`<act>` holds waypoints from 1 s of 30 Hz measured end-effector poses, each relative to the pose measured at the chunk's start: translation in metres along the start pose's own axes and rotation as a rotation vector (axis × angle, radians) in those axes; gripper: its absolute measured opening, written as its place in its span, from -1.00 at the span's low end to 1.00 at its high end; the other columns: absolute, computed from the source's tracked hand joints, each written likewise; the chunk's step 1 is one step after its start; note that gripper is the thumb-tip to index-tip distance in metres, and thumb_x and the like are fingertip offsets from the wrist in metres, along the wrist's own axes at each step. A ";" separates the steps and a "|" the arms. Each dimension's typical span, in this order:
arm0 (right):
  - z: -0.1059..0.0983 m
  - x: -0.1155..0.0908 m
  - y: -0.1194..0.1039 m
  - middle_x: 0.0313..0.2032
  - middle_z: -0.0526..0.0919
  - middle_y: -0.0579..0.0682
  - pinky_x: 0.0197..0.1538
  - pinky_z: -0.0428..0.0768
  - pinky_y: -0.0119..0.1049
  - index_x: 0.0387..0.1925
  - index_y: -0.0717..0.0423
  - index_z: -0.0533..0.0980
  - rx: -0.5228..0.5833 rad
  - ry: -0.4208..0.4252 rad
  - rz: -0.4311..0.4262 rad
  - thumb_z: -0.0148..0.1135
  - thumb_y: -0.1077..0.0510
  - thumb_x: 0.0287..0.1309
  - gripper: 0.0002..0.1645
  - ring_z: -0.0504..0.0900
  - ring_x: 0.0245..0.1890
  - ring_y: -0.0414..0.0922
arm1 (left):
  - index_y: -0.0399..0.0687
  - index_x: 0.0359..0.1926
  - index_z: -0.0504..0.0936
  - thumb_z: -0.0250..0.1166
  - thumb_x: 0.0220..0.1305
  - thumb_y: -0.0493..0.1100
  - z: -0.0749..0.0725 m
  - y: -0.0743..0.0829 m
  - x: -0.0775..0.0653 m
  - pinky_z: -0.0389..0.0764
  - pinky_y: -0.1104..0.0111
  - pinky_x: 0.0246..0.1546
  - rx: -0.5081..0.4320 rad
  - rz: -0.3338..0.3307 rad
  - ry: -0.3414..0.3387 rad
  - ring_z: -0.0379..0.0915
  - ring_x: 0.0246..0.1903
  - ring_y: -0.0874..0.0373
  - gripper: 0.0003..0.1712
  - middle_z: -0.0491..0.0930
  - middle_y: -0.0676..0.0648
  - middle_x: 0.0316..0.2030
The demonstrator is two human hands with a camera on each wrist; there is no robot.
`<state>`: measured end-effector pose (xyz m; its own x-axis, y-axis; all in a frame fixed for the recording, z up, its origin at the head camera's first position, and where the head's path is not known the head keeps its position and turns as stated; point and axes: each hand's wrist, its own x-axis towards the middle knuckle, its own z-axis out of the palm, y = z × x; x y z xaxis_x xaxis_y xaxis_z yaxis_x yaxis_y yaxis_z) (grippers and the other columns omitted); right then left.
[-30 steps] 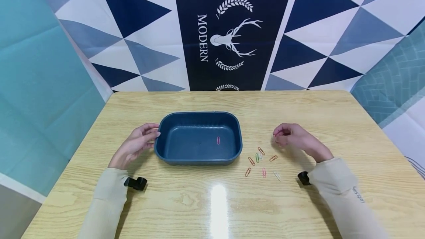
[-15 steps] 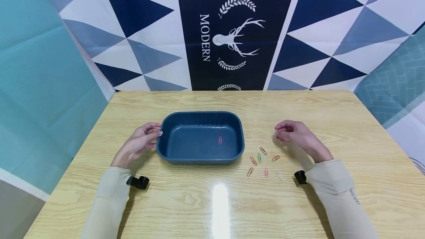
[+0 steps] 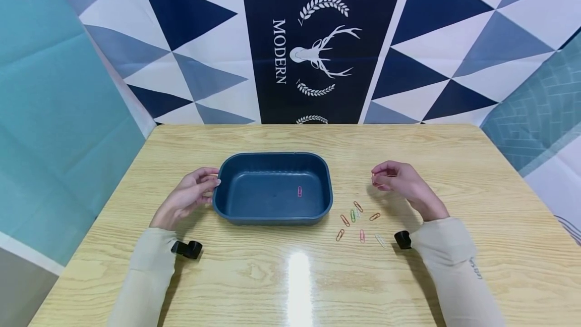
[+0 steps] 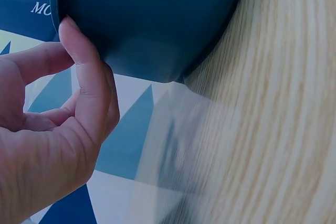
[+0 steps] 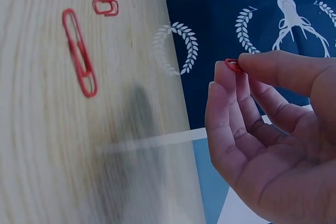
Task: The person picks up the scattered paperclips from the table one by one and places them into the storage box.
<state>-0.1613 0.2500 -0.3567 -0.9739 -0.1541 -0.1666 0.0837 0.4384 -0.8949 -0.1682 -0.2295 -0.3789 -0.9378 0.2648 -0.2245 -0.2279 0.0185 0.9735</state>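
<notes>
A dark blue rectangular basin (image 3: 272, 216) stands on the table, with one pink paper clip (image 3: 299, 192) lying inside on its floor. At the basin's left end my left hand (image 3: 187, 197) grips the rim, its thumb (image 4: 86, 66) against the wall in the left wrist view. Right of the basin, my right hand (image 3: 406, 185) is raised over the table. Between thumb and fingertips it pinches a red paper clip (image 5: 232, 65), of which just one end shows. Several loose paper clips (image 3: 345, 220), red, orange, green, white and pink, lie between the basin and that hand.
The wood-grain table (image 3: 254, 276) ends at a patterned cloth backdrop (image 3: 322, 44) behind the basin. A small black wrist camera (image 3: 187, 249) sits at the left cuff, another wrist camera (image 3: 402, 239) at the right cuff.
My right hand has lifted slightly and shifted a little toward the basin, with the red paper clip in its pinch. The left hand and the basin stay in place.
</notes>
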 end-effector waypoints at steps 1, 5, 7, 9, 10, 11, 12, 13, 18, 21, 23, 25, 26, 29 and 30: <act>0.000 0.000 -0.001 -0.24 0.59 0.14 -0.13 0.63 -0.26 0.04 0.56 0.35 0.003 0.001 -0.001 0.11 0.35 0.30 -0.63 0.61 -0.26 -0.16 | -0.39 0.23 0.18 0.02 0.45 -0.34 0.000 0.000 0.000 0.54 0.48 -0.51 0.001 0.000 0.000 0.48 -0.46 0.29 -0.59 0.45 -0.03 -0.24; 0.001 0.002 -0.003 -0.27 0.58 0.10 -0.14 0.64 -0.24 0.02 0.56 0.35 0.013 0.004 -0.022 0.12 0.37 0.28 -0.65 0.60 -0.28 -0.19 | -0.39 0.23 0.18 0.02 0.45 -0.35 0.000 0.001 0.000 0.53 0.48 -0.51 0.001 0.000 0.002 0.48 -0.46 0.29 -0.59 0.44 -0.03 -0.24; 0.002 0.002 -0.005 -0.29 0.58 0.08 -0.13 0.64 -0.24 0.00 0.56 0.36 0.021 0.008 -0.034 0.12 0.38 0.27 -0.66 0.60 -0.29 -0.21 | -0.39 0.23 0.18 0.02 0.45 -0.34 0.000 0.002 0.000 0.53 0.48 -0.51 0.004 -0.001 0.003 0.48 -0.46 0.29 -0.60 0.44 -0.03 -0.24; 0.004 0.003 -0.007 -0.30 0.58 0.06 -0.12 0.64 -0.24 0.00 0.56 0.36 0.029 0.007 -0.041 0.12 0.38 0.28 -0.67 0.60 -0.29 -0.21 | -0.39 0.23 0.18 0.02 0.45 -0.33 0.000 0.002 -0.001 0.54 0.48 -0.51 0.009 -0.002 0.004 0.47 -0.45 0.29 -0.59 0.43 -0.04 -0.24; 0.004 0.003 -0.008 -0.30 0.58 0.06 -0.11 0.63 -0.24 -0.01 0.56 0.36 0.032 0.005 -0.043 0.12 0.38 0.28 -0.67 0.60 -0.29 -0.21 | -0.40 0.23 0.18 0.02 0.46 -0.33 -0.001 0.002 -0.001 0.54 0.48 -0.51 0.014 -0.003 0.004 0.46 -0.44 0.28 -0.58 0.43 -0.04 -0.23; 0.005 0.004 -0.010 -0.30 0.58 0.06 -0.11 0.63 -0.24 -0.01 0.56 0.36 0.034 0.003 -0.044 0.12 0.38 0.28 -0.67 0.60 -0.29 -0.21 | -0.40 0.24 0.18 0.03 0.46 -0.33 -0.001 0.002 -0.001 0.54 0.48 -0.51 0.018 -0.003 0.003 0.45 -0.43 0.28 -0.58 0.42 -0.05 -0.22; 0.006 0.004 -0.012 -0.30 0.58 0.06 -0.10 0.63 -0.24 -0.01 0.56 0.37 0.035 0.002 -0.044 0.12 0.37 0.28 -0.67 0.60 -0.29 -0.21 | -0.40 0.24 0.17 0.03 0.46 -0.32 -0.001 0.002 -0.001 0.54 0.48 -0.51 0.023 -0.005 0.004 0.45 -0.43 0.28 -0.57 0.42 -0.05 -0.21; 0.007 0.005 -0.013 -0.29 0.58 0.07 -0.10 0.63 -0.24 -0.01 0.55 0.37 0.035 0.000 -0.044 0.12 0.37 0.28 -0.68 0.60 -0.29 -0.21 | -0.41 0.25 0.17 0.03 0.45 -0.32 -0.001 0.002 0.000 0.54 0.48 -0.51 0.026 -0.006 0.005 0.44 -0.43 0.28 -0.56 0.42 -0.06 -0.21; 0.013 0.008 -0.022 -0.29 0.58 0.09 -0.11 0.64 -0.22 -0.03 0.54 0.39 0.013 0.008 -0.054 0.12 0.37 0.27 -0.70 0.60 -0.30 -0.22 | -0.40 0.25 0.18 0.04 0.46 -0.31 0.001 0.001 0.001 0.53 0.48 -0.50 0.030 -0.010 0.000 0.44 -0.43 0.28 -0.56 0.43 -0.05 -0.21; 0.017 0.010 -0.026 -0.27 0.58 0.12 -0.12 0.64 -0.19 -0.04 0.53 0.40 -0.001 0.011 -0.059 0.12 0.36 0.27 -0.70 0.60 -0.31 -0.21 | -0.38 0.24 0.20 0.04 0.46 -0.31 0.002 0.000 0.002 0.53 0.48 -0.50 0.021 -0.015 -0.004 0.45 -0.45 0.28 -0.58 0.43 -0.04 -0.22; 0.019 0.011 -0.029 -0.26 0.58 0.14 -0.11 0.64 -0.18 -0.04 0.52 0.40 -0.008 0.010 -0.057 0.12 0.36 0.28 -0.71 0.60 -0.30 -0.19 | -0.37 0.23 0.20 0.03 0.46 -0.32 0.002 0.000 0.002 0.53 0.48 -0.50 0.014 -0.017 -0.004 0.46 -0.45 0.28 -0.59 0.44 -0.04 -0.23; 0.021 0.012 -0.032 -0.25 0.59 0.14 -0.09 0.63 -0.15 -0.03 0.51 0.41 -0.015 0.011 -0.056 0.12 0.35 0.28 -0.71 0.61 -0.28 -0.17 | -0.37 0.23 0.20 0.02 0.46 -0.32 0.002 0.000 0.001 0.53 0.48 -0.51 0.010 -0.016 -0.001 0.46 -0.45 0.28 -0.59 0.44 -0.04 -0.23; 0.021 0.013 -0.034 -0.24 0.59 0.15 -0.08 0.63 -0.13 -0.03 0.50 0.41 -0.017 0.014 -0.057 0.11 0.34 0.29 -0.71 0.61 -0.27 -0.14 | -0.38 0.24 0.19 0.02 0.46 -0.32 0.001 0.000 0.000 0.53 0.48 -0.51 0.008 -0.014 0.001 0.46 -0.45 0.28 -0.59 0.44 -0.04 -0.23; 0.024 0.014 -0.038 -0.24 0.59 0.14 -0.07 0.62 -0.14 -0.03 0.49 0.42 -0.016 0.022 -0.062 0.10 0.34 0.29 -0.71 0.61 -0.26 -0.13 | -0.39 0.24 0.19 0.02 0.46 -0.33 0.000 0.000 -0.001 0.54 0.48 -0.51 0.002 -0.011 0.000 0.46 -0.44 0.28 -0.58 0.44 -0.05 -0.23; 0.025 0.014 -0.040 -0.23 0.59 0.13 -0.07 0.62 -0.14 -0.02 0.49 0.42 -0.010 0.024 -0.061 0.10 0.34 0.30 -0.71 0.61 -0.26 -0.13 | -0.40 0.24 0.18 0.02 0.46 -0.33 0.000 0.001 -0.001 0.54 0.48 -0.51 0.003 -0.010 0.001 0.46 -0.44 0.28 -0.58 0.44 -0.05 -0.23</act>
<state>-0.1733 0.2081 -0.3335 -0.9820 -0.1594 -0.1015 0.0219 0.4377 -0.8989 -0.1675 -0.2296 -0.3782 -0.9357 0.2638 -0.2342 -0.2364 0.0237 0.9714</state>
